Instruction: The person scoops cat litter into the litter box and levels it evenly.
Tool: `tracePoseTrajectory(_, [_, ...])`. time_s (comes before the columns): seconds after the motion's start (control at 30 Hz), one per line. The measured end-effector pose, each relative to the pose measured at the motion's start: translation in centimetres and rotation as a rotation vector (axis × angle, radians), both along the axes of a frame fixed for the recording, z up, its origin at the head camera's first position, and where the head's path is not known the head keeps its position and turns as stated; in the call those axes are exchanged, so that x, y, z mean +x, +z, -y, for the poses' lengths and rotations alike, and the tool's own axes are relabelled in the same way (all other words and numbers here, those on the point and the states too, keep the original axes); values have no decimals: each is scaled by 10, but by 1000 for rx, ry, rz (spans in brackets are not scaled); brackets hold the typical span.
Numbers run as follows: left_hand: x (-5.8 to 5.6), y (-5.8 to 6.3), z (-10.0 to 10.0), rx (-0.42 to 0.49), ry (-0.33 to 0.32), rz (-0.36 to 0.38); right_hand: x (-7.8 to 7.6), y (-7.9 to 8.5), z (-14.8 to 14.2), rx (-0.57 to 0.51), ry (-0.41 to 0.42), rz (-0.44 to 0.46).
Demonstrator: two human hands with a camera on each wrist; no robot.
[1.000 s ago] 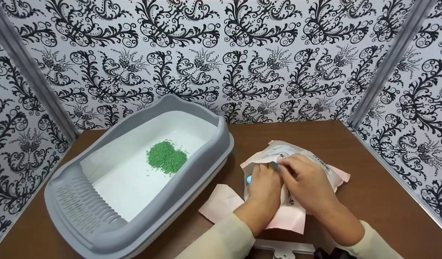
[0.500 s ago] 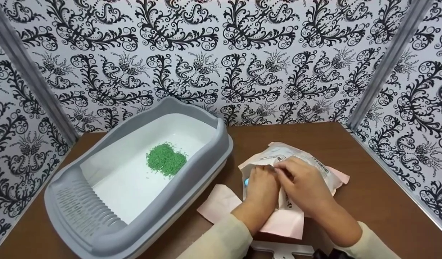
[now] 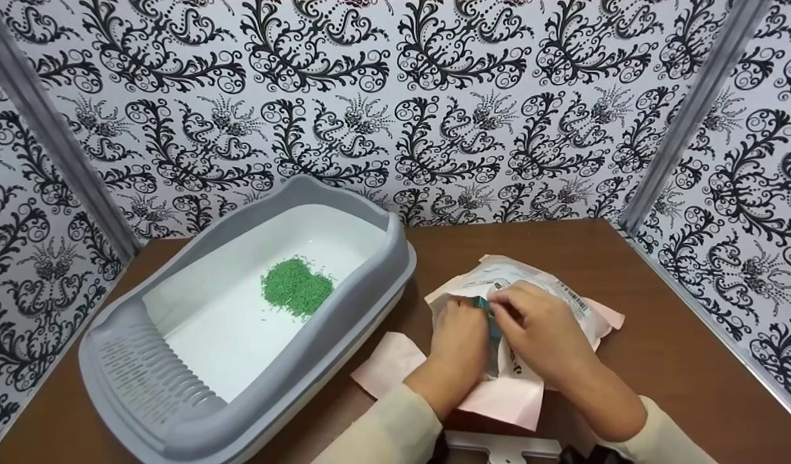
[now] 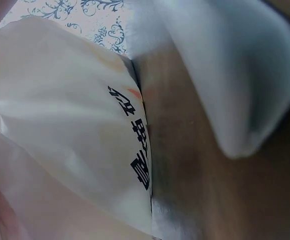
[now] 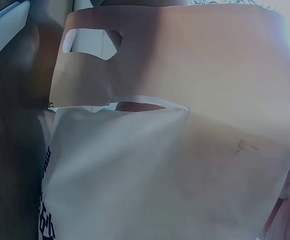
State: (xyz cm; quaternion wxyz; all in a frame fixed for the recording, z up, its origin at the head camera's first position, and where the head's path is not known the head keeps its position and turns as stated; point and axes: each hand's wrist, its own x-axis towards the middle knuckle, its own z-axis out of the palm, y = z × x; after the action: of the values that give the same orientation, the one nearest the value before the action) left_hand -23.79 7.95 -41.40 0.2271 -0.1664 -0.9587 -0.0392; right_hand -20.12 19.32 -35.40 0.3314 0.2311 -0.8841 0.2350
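A pink and white plastic bag (image 3: pixel 498 267) with black print lies on the table at the right. Its near end is partly torn; in the right wrist view a slit (image 5: pixel 140 106) runs below the cut-out handle hole (image 5: pixel 92 43). My left hand (image 3: pixel 461 338) bends over the bag's mouth and grips its edge, fingertips hidden inside. Close beside it, my right hand (image 3: pixel 543 328) pinches the same edge between thumb and fingers. Teal material (image 3: pixel 494 328) shows in the gap between the hands. A pink flap (image 3: pixel 389 361) sticks out to the left.
A grey and white litter box (image 3: pixel 395 277) stands on the left, with a heap of green pellets (image 3: pixel 295 287) inside. By the table's near side lies a flat white plastic piece (image 3: pixel 505 443), near a black object (image 3: pixel 601 454). Patterned walls enclose the table.
My left hand has shifted a little left and toward me, widening the gap where teal shows. A light-blue spot left of that hand is now covered. My right hand has barely moved.
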Motion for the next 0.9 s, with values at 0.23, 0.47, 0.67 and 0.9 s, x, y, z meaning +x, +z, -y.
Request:
tracePoseTrajectory(0.23, [1,0,3,-18,-9,22,1,1,1,-2,-9,25])
tracePoseTrajectory(0.47, [4,4,10,-64,-13,14,1,4,2,-4,-16,45])
tracePoseTrajectory(0.67, [11,5,20,-48,-49,-11,1,3,1,2,-7,26])
tracePoseTrajectory(0.9, [17,3,34,-9,-58,49,1,1,-1,8,11,4])
